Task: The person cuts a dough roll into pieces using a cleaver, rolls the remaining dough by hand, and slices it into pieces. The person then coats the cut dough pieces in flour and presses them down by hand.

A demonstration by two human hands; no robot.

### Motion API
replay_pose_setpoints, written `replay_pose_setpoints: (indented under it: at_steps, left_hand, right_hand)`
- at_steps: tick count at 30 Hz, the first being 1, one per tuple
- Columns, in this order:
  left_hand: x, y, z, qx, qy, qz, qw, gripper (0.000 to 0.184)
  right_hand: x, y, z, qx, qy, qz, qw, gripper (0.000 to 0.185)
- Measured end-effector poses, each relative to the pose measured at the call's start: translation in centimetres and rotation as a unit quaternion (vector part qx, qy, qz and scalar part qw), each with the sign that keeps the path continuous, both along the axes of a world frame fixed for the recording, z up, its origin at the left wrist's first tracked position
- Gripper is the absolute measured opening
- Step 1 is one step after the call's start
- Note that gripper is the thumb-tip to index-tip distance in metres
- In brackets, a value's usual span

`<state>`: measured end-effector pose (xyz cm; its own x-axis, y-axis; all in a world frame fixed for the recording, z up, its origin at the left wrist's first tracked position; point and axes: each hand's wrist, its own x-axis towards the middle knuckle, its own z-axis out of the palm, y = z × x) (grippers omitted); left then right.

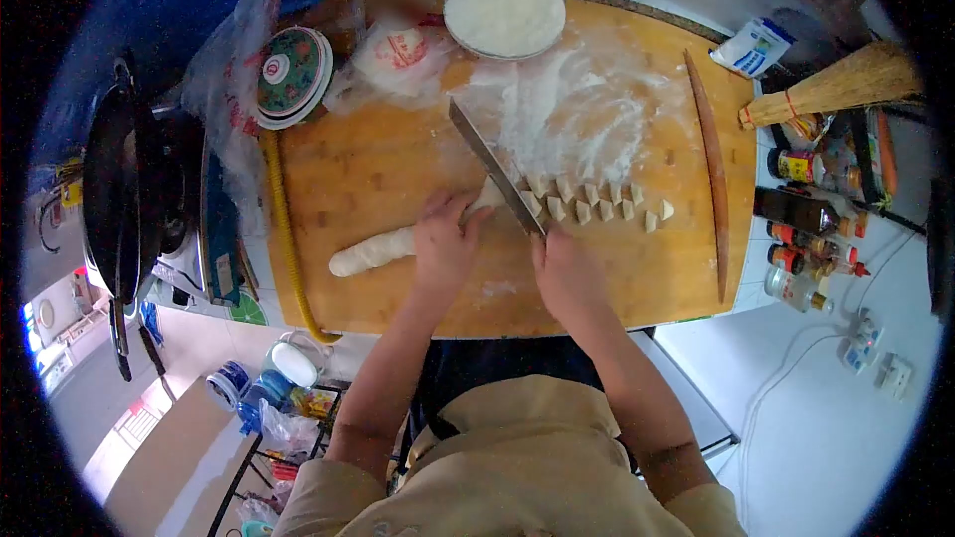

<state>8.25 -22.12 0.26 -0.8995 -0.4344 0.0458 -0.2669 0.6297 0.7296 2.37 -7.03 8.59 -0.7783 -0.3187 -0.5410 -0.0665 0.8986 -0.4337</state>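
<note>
My left hand (444,239) is closed over a roll of white dough (372,253), whose rounded end sticks out to the left on the floured wooden board (368,189). My right hand (569,273) is wrapped round the handle of a cleaver (489,161). Its blade slants up and to the left, close by the fingers of my left hand, at the cut end of the dough. Several small cut dough pieces (605,207) lie in rough rows to the right of the blade. My fingers and the blade partly hide the dough between them.
A bowl of flour (504,15) stands at the back. A long tapered rolling pin (708,179) lies on the right. Beyond the board are a straw brush (846,87) and bottles (796,209). A patterned round tin (291,75), plastic bag (398,62) and pan (114,194) are at left.
</note>
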Motion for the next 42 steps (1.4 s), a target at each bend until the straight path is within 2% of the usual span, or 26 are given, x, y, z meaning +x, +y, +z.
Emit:
replay_pose_setpoints:
  at_steps: [3,5,8,10,11,13,16,20,23,27,29,30,31,32,33,34,35,36,37,39,41,42]
  left_hand:
    - [0.5,0.3,0.8,-0.005,-0.027,-0.028,0.999,0.032]
    - [1.6,0.5,0.5,-0.083,-0.015,-0.074,0.994,0.037]
    - [2.4,0.8,1.1,-0.098,-0.005,-0.052,0.994,0.035]
    - [2.7,0.9,0.7,-0.099,-0.008,-0.048,0.994,0.035]
    - [2.7,0.9,0.6,-0.102,-0.007,-0.044,0.994,0.035]
    - [2.5,0.9,0.7,-0.102,-0.004,-0.042,0.994,0.034]
    - [2.6,0.8,0.5,-0.106,-0.004,-0.041,0.993,0.033]
    - [2.9,0.8,0.3,-0.111,0.011,-0.045,0.993,0.031]
    - [2.6,0.8,0.4,-0.128,0.017,-0.042,0.991,0.030]
    - [2.3,0.9,0.9,-0.129,0.011,-0.049,0.990,0.032]
    - [2.1,0.9,1.1,-0.118,-0.015,-0.047,0.992,0.039]
    - [1.7,0.8,1.1,-0.122,-0.009,-0.051,0.991,0.039]
    - [1.6,0.7,1.0,-0.071,-0.059,-0.033,0.995,0.043]
    - [1.6,0.7,1.0,-0.017,-0.110,-0.015,0.994,0.047]
    - [1.3,0.9,0.9,-0.019,-0.109,-0.016,0.994,0.047]
    - [0.8,1.2,0.7,-0.078,-0.090,-0.028,0.992,0.047]
    - [-0.1,1.6,0.6,-0.137,-0.069,-0.040,0.987,0.047]
    - [-1.1,2.2,1.2,-0.139,-0.064,-0.042,0.987,0.047]
    - [-2.2,2.9,2.3,-0.107,-0.092,-0.074,0.987,0.047]
    - [-4.4,3.4,2.8,-0.077,-0.116,-0.108,0.984,0.047]
    - [-7.1,3.4,2.2,0.079,-0.168,-0.099,0.978,0.049]
    - [-8.4,3.0,0.9,0.078,-0.166,-0.102,0.978,0.049]
  right_hand:
    - [-0.5,-0.4,-0.9,0.002,0.006,0.005,1.000,0.024]
    - [-0.4,-0.2,-1.7,0.002,0.015,0.005,1.000,0.025]
    - [0.6,1.2,-1.9,-0.045,0.052,0.005,0.998,0.025]
    - [1.9,2.3,-1.1,-0.106,0.135,0.016,0.985,0.023]
    - [2.3,2.3,-0.3,-0.106,0.134,0.016,0.985,0.023]
    - [2.7,2.3,1.2,-0.033,0.068,0.037,0.996,0.020]
    - [3.0,2.6,0.0,-0.002,0.044,0.053,0.998,0.020]
    - [3.1,1.5,-0.5,0.016,0.043,0.046,0.998,0.020]
    - [2.7,0.1,-0.4,-0.029,0.074,0.039,0.996,0.022]
    - [1.7,-0.3,-1.4,0.008,0.037,0.051,0.998,0.028]
    - [1.6,0.4,-1.8,0.008,0.042,0.045,0.998,0.031]
    - [1.8,1.4,-2.0,-0.054,0.058,0.003,0.997,0.031]
    - [2.2,2.5,-1.8,-0.115,0.070,-0.036,0.990,0.031]
    - [2.3,3.7,-1.4,-0.117,0.070,-0.038,0.990,0.031]
    - [2.3,4.9,-0.5,-0.174,0.128,-0.056,0.975,0.029]
    - [2.2,6.3,0.0,-0.229,0.187,-0.075,0.952,0.027]
    - [2.3,8.0,0.0,-0.230,0.191,-0.077,0.951,0.027]
    - [2.3,9.7,-0.4,-0.189,0.167,-0.127,0.959,0.024]
    - [2.2,11.3,-0.5,-0.148,0.142,-0.178,0.962,0.020]
    - [1.6,14.2,-0.2,-0.150,0.180,-0.188,0.954,0.019]
    - [1.2,15.9,0.6,-0.149,0.215,-0.198,0.945,0.019]
    - [1.0,16.4,1.6,-0.150,0.125,-0.303,0.933,0.022]
